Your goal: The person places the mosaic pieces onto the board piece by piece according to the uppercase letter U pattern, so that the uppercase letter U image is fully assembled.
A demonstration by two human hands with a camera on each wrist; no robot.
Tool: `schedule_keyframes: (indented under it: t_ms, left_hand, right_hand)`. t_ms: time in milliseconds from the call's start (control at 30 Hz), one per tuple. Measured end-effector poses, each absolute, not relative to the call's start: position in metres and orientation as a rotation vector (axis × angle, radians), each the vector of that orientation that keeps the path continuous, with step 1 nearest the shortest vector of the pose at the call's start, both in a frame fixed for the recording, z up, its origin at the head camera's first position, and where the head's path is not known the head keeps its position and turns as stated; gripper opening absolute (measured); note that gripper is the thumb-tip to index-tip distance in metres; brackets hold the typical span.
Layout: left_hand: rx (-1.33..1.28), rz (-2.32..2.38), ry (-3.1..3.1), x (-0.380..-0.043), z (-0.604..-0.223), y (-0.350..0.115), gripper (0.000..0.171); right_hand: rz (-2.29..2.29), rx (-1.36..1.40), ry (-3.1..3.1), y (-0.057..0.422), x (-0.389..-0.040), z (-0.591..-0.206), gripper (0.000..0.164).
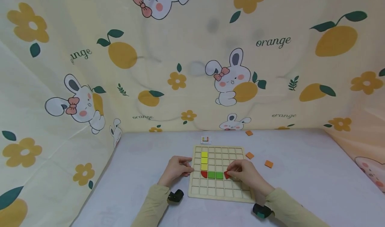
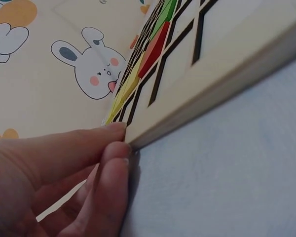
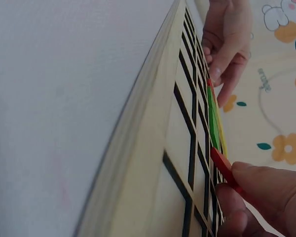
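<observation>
A wooden grid board (image 1: 221, 200) lies on the table. It holds a column of yellow square tiles (image 1: 204, 160), a red rounded corner tile (image 1: 204, 174) below them and two green square tiles (image 1: 215, 175) to its right. At the board's left edge my left hand (image 1: 176, 168) grips the rim between thumb and fingertips; the left wrist view shows this close up. Over the board's right half, my right hand (image 1: 246, 175) pinches a red tile (image 3: 224, 168) between thumb and fingers. That tile is tilted beside the green ones, its far part covered by the fingers.
Orange square tiles (image 1: 269, 164) lie loose to the right of and behind the board. A small pattern card (image 1: 206, 140) lies beyond the board's far edge. Behind the table hangs a cream cloth (image 1: 186, 96) printed with rabbits and oranges.
</observation>
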State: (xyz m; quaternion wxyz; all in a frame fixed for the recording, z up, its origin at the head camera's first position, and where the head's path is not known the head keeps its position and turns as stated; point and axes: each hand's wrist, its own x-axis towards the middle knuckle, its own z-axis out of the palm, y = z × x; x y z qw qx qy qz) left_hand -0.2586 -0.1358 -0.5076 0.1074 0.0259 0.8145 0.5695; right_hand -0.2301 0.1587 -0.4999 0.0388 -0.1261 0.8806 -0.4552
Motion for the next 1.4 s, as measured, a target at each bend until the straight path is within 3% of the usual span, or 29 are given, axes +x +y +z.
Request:
schedule_keyframes:
  t_ms: [267, 1100, 1400]
  left_hand:
    - [0.071, 1.666, 2.399, -0.257, -0.506, -0.136, 0.048]
    - [0.064, 1.683, 2.398, -0.257, -0.51, -0.136, 0.045]
    - [0.071, 1.683, 2.395, -0.257, -0.509, -0.137, 0.045]
  right_hand:
    - [-1.359, -0.482, 2.633, 0.167, -0.228, -0.495, 0.017]
    - [-1.27, -0.634, 2.693, 0.166, -0.231, -0.499, 0.014]
    - [-1.277, -0.639, 2.607, 0.177, -0.228, -0.488, 0.025]
